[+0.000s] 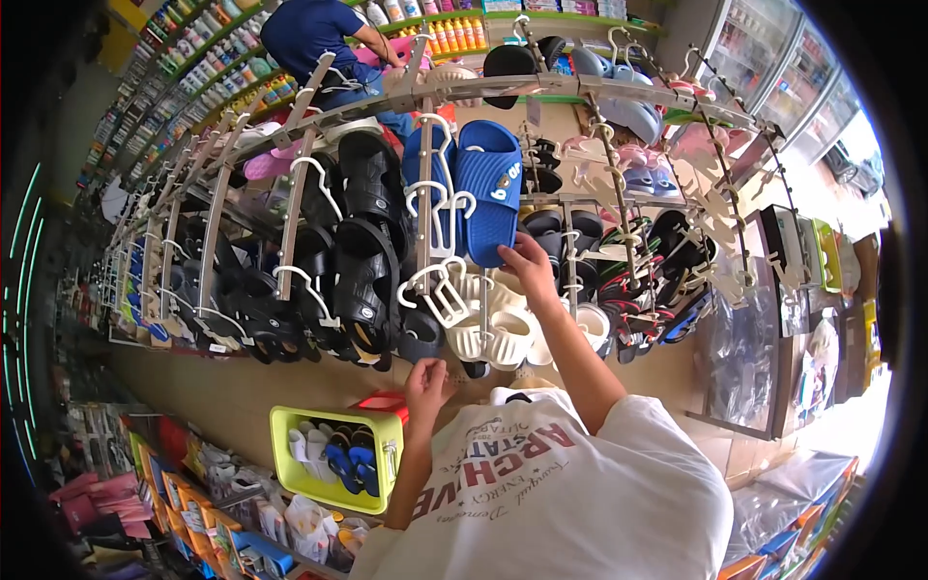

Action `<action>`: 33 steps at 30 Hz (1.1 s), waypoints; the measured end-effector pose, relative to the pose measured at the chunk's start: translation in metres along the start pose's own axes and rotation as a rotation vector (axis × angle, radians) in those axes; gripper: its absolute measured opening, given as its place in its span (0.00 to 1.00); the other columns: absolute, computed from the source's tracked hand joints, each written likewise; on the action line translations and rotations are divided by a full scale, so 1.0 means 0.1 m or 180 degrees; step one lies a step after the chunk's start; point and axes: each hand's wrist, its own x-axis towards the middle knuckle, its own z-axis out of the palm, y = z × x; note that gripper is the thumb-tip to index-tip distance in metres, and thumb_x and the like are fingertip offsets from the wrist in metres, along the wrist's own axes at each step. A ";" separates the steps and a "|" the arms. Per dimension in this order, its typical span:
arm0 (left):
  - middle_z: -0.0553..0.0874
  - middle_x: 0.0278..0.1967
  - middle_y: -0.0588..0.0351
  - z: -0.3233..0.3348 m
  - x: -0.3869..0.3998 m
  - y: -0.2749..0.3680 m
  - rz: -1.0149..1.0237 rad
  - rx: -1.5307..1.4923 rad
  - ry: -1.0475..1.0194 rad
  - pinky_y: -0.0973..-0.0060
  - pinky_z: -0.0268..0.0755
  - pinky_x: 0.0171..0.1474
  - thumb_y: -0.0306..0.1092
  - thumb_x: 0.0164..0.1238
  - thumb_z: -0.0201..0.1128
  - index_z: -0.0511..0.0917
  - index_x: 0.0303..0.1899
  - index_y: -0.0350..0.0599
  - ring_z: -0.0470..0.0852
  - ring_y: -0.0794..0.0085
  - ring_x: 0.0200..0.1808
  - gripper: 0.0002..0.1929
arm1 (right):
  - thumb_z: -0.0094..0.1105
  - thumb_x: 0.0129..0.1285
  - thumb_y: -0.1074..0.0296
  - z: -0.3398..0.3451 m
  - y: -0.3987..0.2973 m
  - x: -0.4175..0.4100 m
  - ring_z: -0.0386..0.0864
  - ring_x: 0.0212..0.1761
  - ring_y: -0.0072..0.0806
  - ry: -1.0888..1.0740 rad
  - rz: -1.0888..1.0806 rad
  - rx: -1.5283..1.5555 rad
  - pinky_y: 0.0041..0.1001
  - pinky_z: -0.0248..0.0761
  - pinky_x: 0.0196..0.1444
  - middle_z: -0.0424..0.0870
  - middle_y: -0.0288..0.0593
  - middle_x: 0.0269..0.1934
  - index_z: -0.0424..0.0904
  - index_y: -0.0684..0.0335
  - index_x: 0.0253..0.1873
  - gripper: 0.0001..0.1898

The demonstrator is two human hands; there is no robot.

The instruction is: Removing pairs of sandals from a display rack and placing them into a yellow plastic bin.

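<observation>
My right hand (pixel 527 264) reaches up to a blue rubber slide sandal (pixel 490 196) with raised lettering and a small figure on its strap, the fingers at its lower end. A second blue slide stands just left of it, partly hidden by white plastic shoe hangers (pixel 435 210) on a metal display arm. My left hand (pixel 428 384) is lower down, below a dark grey sandal (pixel 420 335), its fingers curled together with nothing visible in them. White clog-like sandals (pixel 507 337) hang between and above my hands. Black strapped sandals (pixel 366 268) hang to the left.
A metal rack rail (pixel 507 88) crosses above the sandals, with prongs and hangers sticking out. Beyond it a person in a dark blue shirt (pixel 308 36) is by the bottle shelves. A yellow-green bin (pixel 283 464) holding slippers stands lower left. Plastic-wrapped goods (pixel 739 348) are at right.
</observation>
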 end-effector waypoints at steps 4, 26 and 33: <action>0.84 0.44 0.58 0.12 0.38 0.08 0.0138 -0.0070 -0.0272 0.79 0.74 0.48 0.32 0.75 0.61 0.73 0.58 0.41 0.82 0.78 0.45 0.15 | 0.62 0.69 0.66 -0.13 -0.26 -0.24 0.82 0.42 0.22 -0.0055 0.0248 0.0093 0.23 0.78 0.44 0.83 0.40 0.44 0.75 0.66 0.62 0.20; 0.77 0.59 0.58 0.58 1.82 0.62 -0.0603 -0.1099 -0.0521 0.57 0.82 0.54 0.32 0.68 0.66 0.65 0.68 0.59 0.82 0.62 0.57 0.29 | 0.63 0.67 0.69 -0.32 -0.14 0.06 0.81 0.33 0.21 -0.0254 -0.0250 -0.0530 0.22 0.78 0.36 0.82 0.39 0.33 0.76 0.68 0.63 0.21; 0.74 0.58 0.60 0.72 1.95 0.71 0.0053 -0.1353 -0.0377 0.67 0.77 0.48 0.32 0.65 0.70 0.65 0.66 0.61 0.78 0.71 0.57 0.31 | 0.64 0.67 0.70 -0.33 -0.18 0.07 0.82 0.38 0.24 -0.0385 -0.0072 -0.0677 0.23 0.79 0.39 0.81 0.40 0.38 0.72 0.71 0.67 0.25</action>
